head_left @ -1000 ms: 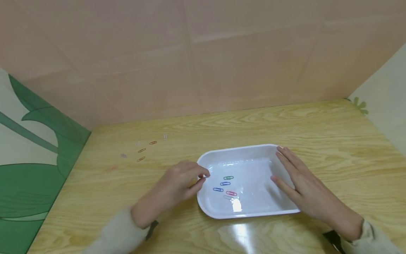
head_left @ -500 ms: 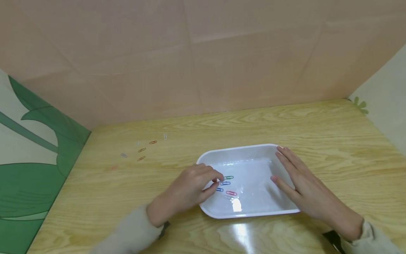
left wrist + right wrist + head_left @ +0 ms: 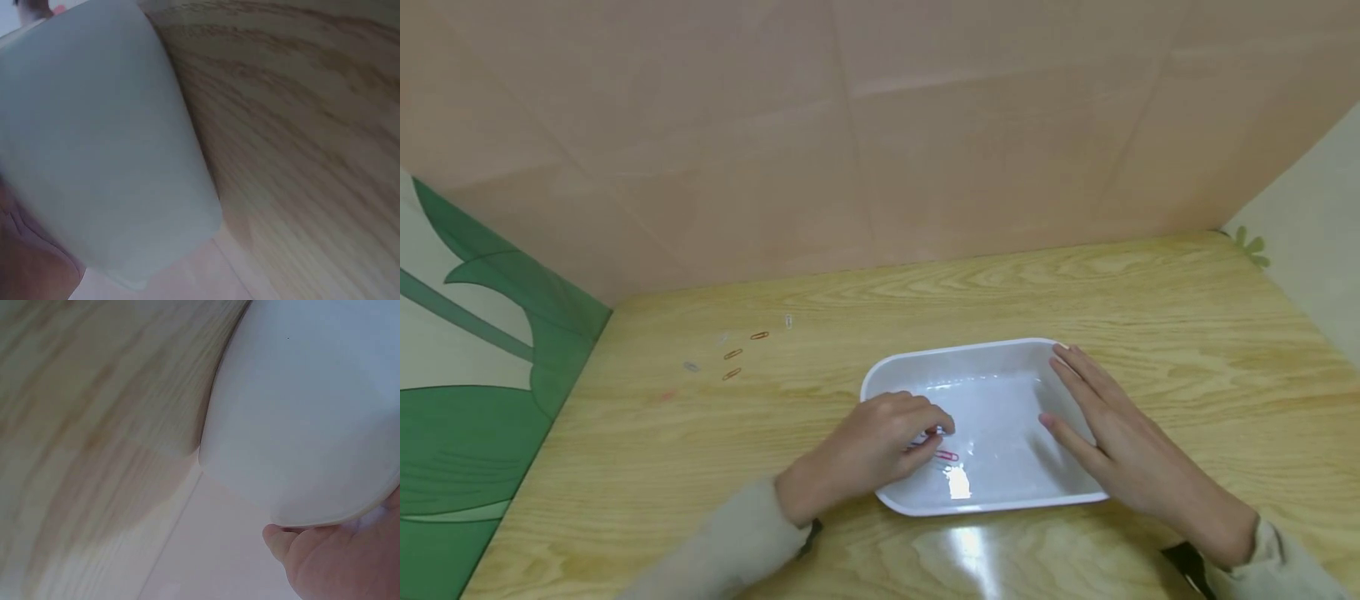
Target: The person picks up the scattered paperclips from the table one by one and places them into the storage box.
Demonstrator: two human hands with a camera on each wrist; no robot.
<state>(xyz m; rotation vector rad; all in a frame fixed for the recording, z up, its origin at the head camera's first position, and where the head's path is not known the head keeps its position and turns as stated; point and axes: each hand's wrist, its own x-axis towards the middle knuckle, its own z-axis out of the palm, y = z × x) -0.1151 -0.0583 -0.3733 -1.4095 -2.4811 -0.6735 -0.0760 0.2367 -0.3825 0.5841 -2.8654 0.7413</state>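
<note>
A white tray lies on the table with a few paper clips in it; a red paper clip shows beside the left thumb. My left hand reaches over the tray's left side, thumb and forefinger pinched together low inside. A small reddish bit of a paper clip shows between those fingertips. The hand covers most of the other clips there. On the tray's right rim rests my right hand, fingers straight and thumb extended over the inside. In the right wrist view, its fingers touch the rim.
Several loose paper clips lie on the table at the left, including an orange paper clip and a silver paper clip. A beige sheet stands along the table's back edge, with patterned panels at both sides.
My left hand has moved right, from the tray's left rim to over the clips inside, hiding the green and blue ones. The right hand has stayed on the rim.
</note>
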